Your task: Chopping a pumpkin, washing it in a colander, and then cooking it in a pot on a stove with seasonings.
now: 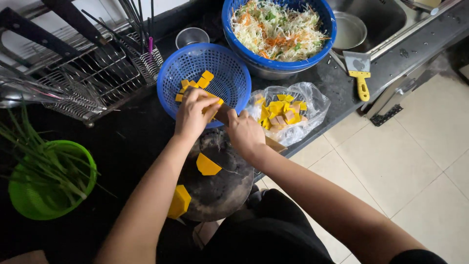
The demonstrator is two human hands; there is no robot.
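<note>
Both hands closed: left hand (pixel 192 115) grips pumpkin pieces (pixel 211 108) over blue basket (pixel 181 68), right hand (pixel 245 133) grips knife (pixel 224 114)

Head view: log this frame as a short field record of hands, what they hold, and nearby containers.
left hand: over the small blue basket, fingers on orange-yellow squash pieces
right hand: gripping a knife
board: round dark chopping block with one squash wedge
bag: clear plastic bag of squash peelings
large blue basket: shredded vegetables
green basket: green onion stalks
</note>
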